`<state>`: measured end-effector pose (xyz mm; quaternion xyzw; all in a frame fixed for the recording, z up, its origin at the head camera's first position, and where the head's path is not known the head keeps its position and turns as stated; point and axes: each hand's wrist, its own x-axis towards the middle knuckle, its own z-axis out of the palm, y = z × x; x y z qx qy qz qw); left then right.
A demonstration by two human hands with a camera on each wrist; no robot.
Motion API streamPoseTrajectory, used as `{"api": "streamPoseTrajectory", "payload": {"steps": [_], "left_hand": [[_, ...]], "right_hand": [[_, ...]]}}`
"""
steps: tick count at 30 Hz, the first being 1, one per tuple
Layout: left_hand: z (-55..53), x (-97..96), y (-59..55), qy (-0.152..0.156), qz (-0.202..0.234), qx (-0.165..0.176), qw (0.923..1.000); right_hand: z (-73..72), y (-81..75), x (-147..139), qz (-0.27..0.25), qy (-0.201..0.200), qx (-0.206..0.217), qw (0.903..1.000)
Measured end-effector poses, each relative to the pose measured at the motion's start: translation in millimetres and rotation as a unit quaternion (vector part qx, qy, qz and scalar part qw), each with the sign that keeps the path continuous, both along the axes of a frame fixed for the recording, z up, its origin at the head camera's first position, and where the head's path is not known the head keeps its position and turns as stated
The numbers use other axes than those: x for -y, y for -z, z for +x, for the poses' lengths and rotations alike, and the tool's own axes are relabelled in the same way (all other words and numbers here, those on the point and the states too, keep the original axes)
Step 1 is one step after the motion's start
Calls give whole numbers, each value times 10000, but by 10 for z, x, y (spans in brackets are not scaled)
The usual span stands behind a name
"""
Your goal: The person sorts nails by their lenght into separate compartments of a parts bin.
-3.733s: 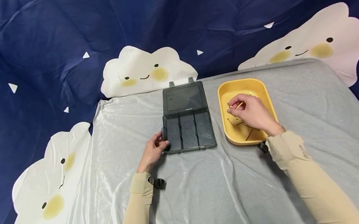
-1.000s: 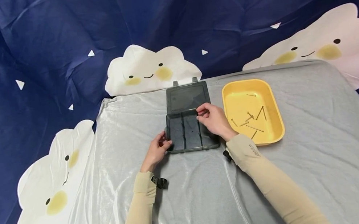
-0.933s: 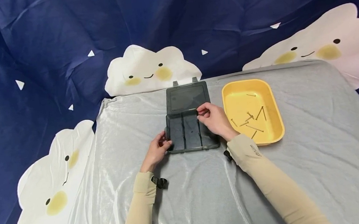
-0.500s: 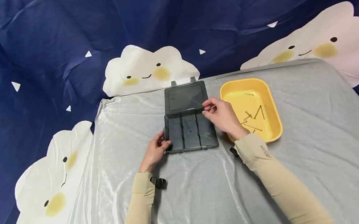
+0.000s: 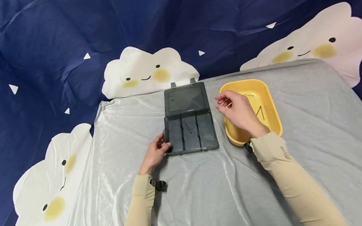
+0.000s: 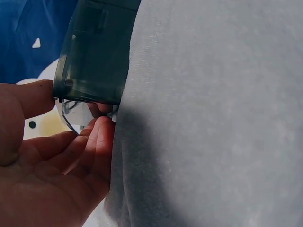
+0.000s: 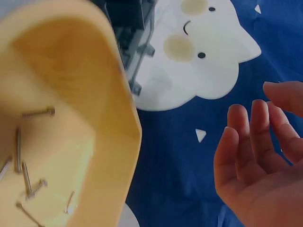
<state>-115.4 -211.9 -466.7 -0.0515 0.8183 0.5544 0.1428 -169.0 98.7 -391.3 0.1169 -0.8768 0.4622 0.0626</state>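
Right hand (image 5: 238,112) sits empty and loosely open over the yellow tray (image 5: 274,118); pinch one screw (image 7: 38,112) by its shank. Left hand (image 5: 153,154) pinches the grey organizer box (image 5: 189,132) at its left corner, so hold firm.

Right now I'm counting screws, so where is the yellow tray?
In the head view, the yellow tray sits right of the grey box, under the right hand.

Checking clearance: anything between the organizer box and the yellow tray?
In the head view, only bare gray cloth lies between the organizer box and the yellow tray; the right hand hovers above that gap's far end.
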Motion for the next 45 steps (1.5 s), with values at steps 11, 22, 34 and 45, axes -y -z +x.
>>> {"api": "streamPoseTrajectory", "payload": {"steps": [11, 22, 34, 45], "left_hand": [[-66, 60, 287, -142, -190, -129, 9996], [-51, 63, 273, -135, -191, -126, 9996], [-51, 56, 277, -148, -139, -113, 9997], [-48, 62, 300, -164, -301, -142, 9993]], "right_hand": [[52, -60, -357, 290, 218, -172, 9992], [89, 38, -656, 517, 596, -12, 9969], [149, 286, -795, 928, 295, 310, 9948], [162, 590, -836, 1654, -304, 801, 9825]]}}
